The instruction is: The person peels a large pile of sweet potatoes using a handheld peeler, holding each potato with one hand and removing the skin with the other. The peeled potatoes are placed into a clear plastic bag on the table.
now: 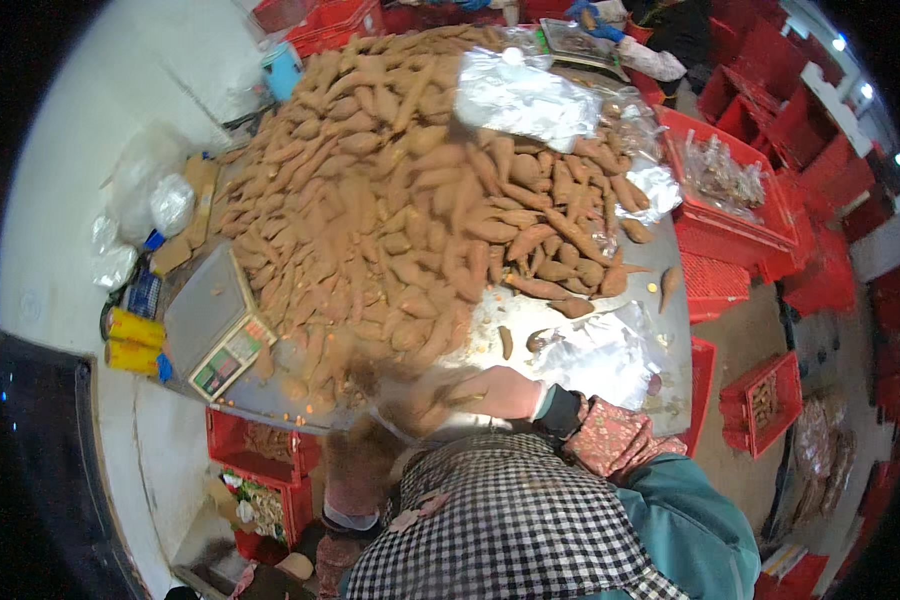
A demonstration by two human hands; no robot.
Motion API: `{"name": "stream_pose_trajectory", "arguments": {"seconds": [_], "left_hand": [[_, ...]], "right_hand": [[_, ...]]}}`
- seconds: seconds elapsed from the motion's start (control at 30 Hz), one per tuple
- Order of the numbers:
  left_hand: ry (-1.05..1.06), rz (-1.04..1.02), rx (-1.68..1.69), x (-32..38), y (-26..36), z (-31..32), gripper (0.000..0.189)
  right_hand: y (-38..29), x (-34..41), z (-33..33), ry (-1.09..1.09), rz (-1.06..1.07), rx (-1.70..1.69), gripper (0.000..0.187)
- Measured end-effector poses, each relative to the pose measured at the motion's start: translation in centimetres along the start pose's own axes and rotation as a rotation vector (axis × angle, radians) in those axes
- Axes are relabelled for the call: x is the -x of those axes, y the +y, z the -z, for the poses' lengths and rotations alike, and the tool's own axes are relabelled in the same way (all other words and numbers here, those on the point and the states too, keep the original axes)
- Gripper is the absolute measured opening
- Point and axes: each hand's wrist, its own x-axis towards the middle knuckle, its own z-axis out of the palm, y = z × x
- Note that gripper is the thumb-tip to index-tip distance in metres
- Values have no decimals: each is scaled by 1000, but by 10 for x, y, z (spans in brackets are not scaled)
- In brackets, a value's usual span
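A large heap of sweet potatoes point(390, 187) covers much of the metal table point(667, 322). My right hand point(487, 394), in a soiled pinkish glove, is at the near edge of the table beside my checked apron. Blurred by motion, my left hand point(367, 457) is low and left of it, also gloved. Between the hands there is a blurred brownish shape; whether either hand holds it cannot be told. Clear plastic bags point(607, 352) lie flat to the right of the hands, with a small sweet potato point(505, 342) nearby.
A digital scale point(214, 322) stands at the left, with yellow rolls point(133, 341) beyond it. Red crates point(735, 217) line the right side, and more point(296, 510) stand below at left. At the far side, a co-worker's blue-gloved hand point(606, 30) is over another scale.
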Motion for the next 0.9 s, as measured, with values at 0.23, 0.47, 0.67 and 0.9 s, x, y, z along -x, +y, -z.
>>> {"name": "stream_pose_trajectory", "arguments": {"seconds": [0.23,0.47,0.67,0.9], "left_hand": [[-197,-289,-616,-44,39,-49,58],[-241,-488,-829,-61,86,-71,25],[124,-150,-347,-51,91,-39,25],[141,-386,-803,-37,49,-26,25]], "right_hand": [[-83,15,26,111,-80,-412,63],[-124,47,67,38,-229,-591,57],[-113,90,225,640,-215,-609,33],[-19,69,433,1082,-341,-182,26]]}}
